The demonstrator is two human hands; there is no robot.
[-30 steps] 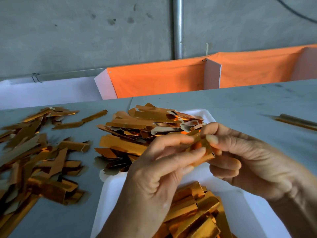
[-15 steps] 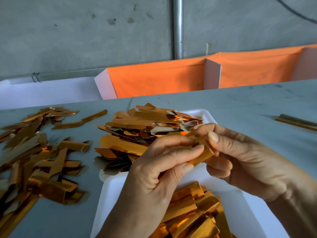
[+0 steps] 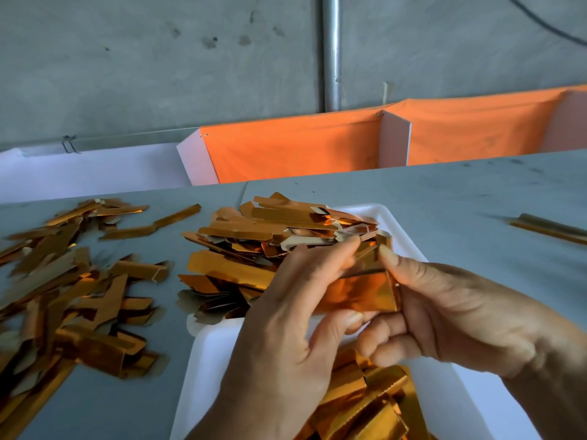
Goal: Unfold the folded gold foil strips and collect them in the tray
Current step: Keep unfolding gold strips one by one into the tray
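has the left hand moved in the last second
Yes. The left hand rose slightly toward the white tray's far rim, spreading the foil strip open.

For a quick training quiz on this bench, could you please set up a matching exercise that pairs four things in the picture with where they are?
Things:
1. white tray
2. loose pile of gold strips
3. opened gold strip
4. orange cloth

Places:
A. behind the table's far edge
B. held between the left hand and right hand
C. on the table, left of the tray
D. under both hands

Pairs: 1-D, 2-C, 3-B, 4-A
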